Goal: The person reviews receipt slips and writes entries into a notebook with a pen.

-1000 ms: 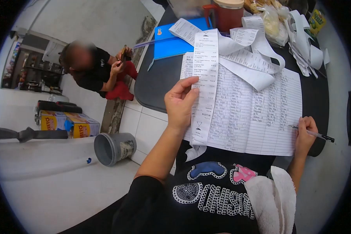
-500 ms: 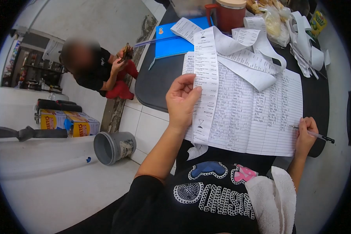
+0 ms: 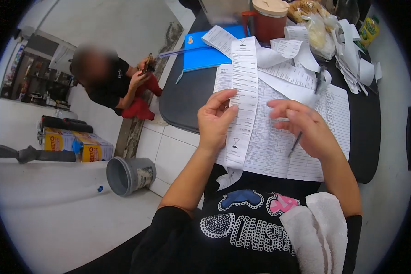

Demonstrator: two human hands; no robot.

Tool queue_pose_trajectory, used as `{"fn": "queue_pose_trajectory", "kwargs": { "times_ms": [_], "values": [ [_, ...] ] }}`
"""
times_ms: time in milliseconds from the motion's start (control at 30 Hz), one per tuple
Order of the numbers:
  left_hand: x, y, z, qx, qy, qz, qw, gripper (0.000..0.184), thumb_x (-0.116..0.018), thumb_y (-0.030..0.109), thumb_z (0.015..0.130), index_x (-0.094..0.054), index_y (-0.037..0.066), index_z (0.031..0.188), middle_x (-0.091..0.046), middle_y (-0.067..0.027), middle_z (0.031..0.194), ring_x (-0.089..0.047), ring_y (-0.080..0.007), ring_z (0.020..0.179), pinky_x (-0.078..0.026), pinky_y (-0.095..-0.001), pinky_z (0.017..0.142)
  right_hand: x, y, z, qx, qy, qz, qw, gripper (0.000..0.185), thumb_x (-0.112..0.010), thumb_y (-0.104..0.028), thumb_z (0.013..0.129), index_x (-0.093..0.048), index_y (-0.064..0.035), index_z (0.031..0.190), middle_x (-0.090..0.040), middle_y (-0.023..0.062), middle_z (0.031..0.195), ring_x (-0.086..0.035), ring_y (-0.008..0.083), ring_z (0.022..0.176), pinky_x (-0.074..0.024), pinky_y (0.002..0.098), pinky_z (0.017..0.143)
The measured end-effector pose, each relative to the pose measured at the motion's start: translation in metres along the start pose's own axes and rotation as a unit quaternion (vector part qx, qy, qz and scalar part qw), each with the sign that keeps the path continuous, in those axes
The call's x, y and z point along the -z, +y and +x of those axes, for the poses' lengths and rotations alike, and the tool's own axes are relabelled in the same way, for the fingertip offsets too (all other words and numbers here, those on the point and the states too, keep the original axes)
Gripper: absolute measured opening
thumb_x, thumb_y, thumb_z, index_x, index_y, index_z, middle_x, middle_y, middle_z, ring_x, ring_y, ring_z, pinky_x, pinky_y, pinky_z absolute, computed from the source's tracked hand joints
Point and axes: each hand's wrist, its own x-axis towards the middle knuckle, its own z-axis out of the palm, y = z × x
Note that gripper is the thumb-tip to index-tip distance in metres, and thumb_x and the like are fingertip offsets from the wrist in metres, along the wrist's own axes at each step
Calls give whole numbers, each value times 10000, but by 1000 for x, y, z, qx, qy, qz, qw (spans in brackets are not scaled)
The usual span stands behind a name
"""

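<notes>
A long printed receipt strip (image 3: 245,91) lies over the left page of an open lined notebook (image 3: 331,137) filled with handwriting. My left hand (image 3: 214,119) pinches the strip's left edge between thumb and fingers. The strip's lower end curls past the notebook's near edge. Over the right side of the notebook is my right hand (image 3: 308,128), its fingers bent towards the receipt but apart from it. A pen (image 3: 295,142) is held in that hand, slanting behind the fingers, its upper end blurred. More of the receipt paper (image 3: 283,68) loops across the notebook's top.
A blue folder (image 3: 205,57), a red lidded pitcher (image 3: 267,25), a plastic bag (image 3: 322,39) and a bunch of paper strips (image 3: 351,59) sit farther back on the black table (image 3: 180,102). A grey bucket (image 3: 131,176) is on the floor; a person (image 3: 118,84) sits at left.
My right hand has moved left and up with the pen, from the notebook's right edge to over its pages. My left hand keeps its pinch on the receipt.
</notes>
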Motion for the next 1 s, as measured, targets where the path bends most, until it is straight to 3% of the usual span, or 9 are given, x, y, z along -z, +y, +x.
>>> {"fn": "queue_pose_trajectory", "kwargs": {
  "times_ms": [100,200,400,500,567,767,1000],
  "values": [
    [0,-1,0,-12,-13,1,1000,359,-561,-90,743,-537,-42,1097,-566,-90,1031,-549,-134,922,-448,-253,823,-7,3,23,-37,-2,-22,999,289,-439,-252,867,-602,-46,988,-570,60,1024,-487,148,968,-356,276,868],
    [2,-2,0,-20,-23,-9,1000,373,-565,-90,739,-531,-42,1108,-564,-97,1041,-549,-138,930,-448,-259,828,-14,7,34,-48,-1,68,996,302,-446,-253,864,-605,-28,987,-571,54,1036,-486,146,957,-352,281,872],
    [2,-2,0,-12,-24,7,1000,406,-562,-106,732,-507,-46,1130,-531,-113,1075,-540,-140,951,-453,-261,827,-20,14,40,-77,-1,85,993,339,-449,-261,869,-606,-9,1031,-568,68,1057,-488,145,965,-366,280,861],
    [-4,2,0,9,-25,-60,998,437,-548,-123,728,-472,-45,1152,-512,-110,1067,-540,-135,931,-462,-254,814,-22,13,41,-63,-3,71,995,382,-402,-248,878,-552,29,1094,-540,107,1138,-474,173,1054,-375,314,878],
    [-7,3,1,-21,-22,-75,997,468,-560,-104,737,-437,-32,1182,-539,-111,1023,-548,-143,936,-465,-263,834,-22,12,41,-61,0,70,996,389,-402,-256,877,-557,30,1092,-537,109,1143,-474,175,1055,-376,318,877],
    [-9,6,2,-4,-14,-58,998,503,-528,-125,741,-386,-23,1213,-517,-62,877,-552,-103,817,-475,-220,740,-20,9,38,-32,5,54,998,397,-389,-257,883,-560,31,1096,-525,116,1161,-478,180,1055,-374,327,886],
    [-9,6,2,6,-24,-48,999,495,-533,-103,751,-386,-16,1216,-538,-68,881,-555,-95,802,-472,-213,723,-13,5,39,-20,0,46,999,394,-386,-260,889,-561,24,1100,-529,109,1173,-475,181,1070,-375,338,893]
  ]
}}
